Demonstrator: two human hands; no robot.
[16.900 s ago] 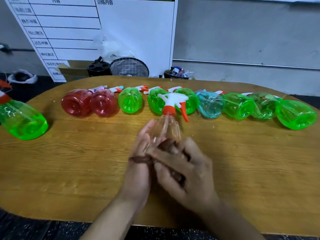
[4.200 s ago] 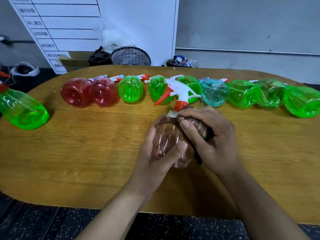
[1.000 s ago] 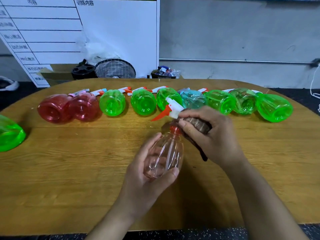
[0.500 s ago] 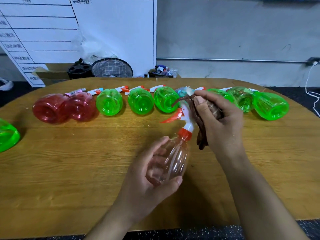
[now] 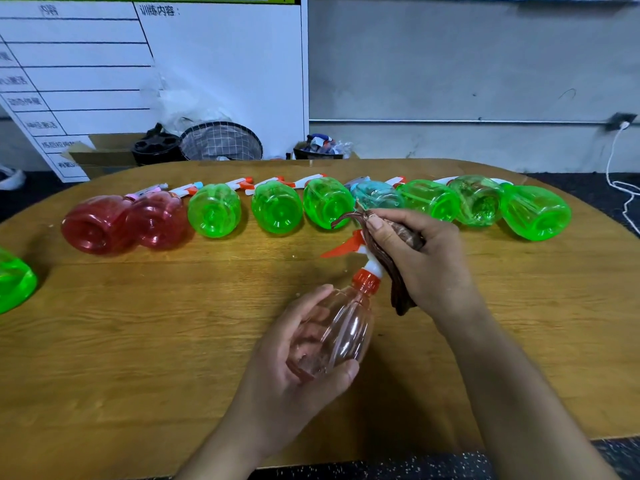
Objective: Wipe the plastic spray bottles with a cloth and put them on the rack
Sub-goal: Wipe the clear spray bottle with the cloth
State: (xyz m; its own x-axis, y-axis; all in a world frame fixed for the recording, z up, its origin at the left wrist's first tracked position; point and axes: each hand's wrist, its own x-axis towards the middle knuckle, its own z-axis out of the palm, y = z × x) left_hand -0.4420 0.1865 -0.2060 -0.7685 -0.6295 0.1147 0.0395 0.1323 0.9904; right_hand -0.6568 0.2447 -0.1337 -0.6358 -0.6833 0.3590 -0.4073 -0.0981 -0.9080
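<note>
One head-worn wide-angle view only, so no second view to share anything with. Looking forward and down from above the near edge of the tabletop point(image 5: 138, 341). Very near to the hands point(image 5: 301, 368), low in the middle of the frame. Facing the far wall point(image 5: 450, 64) and a whiteboard point(image 5: 207, 64) behind the tabletop. Straight lines bent near the borders.

Cloth point(image 5: 398, 261) has climbed from the bottle's point(image 5: 341, 336) body to its sprayer head.
</note>
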